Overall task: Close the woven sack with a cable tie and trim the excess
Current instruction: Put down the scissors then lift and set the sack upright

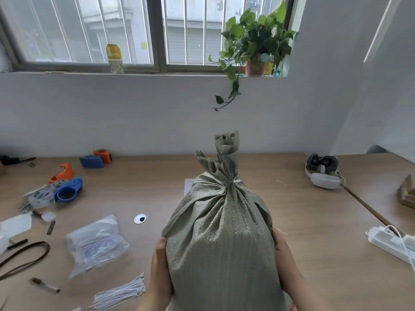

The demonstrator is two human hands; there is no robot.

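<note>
Woven sack [222, 239]: upright, centre frame | cable tie [232, 182]: cinched (tail apparently trimmed) | left hand [160, 272], right hand [286, 265]: clasp sides, steadying.

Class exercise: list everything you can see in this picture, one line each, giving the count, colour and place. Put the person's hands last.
woven sack: 1, grey-green, centre of desk
cable tie: 1, white, around sack neck
spare cable ties: bundle, white, near left
plastic bags: 1 pile, clear, left
tape dispensers: 4, blue and orange, far left
headset: 1, white-grey, far right
power strip: 1, white, right edge
potted plant: 1, green, windowsill
bottle: 1, yellow, windowsill
left hand: on sack's left side
right hand: on sack's right side
</note>
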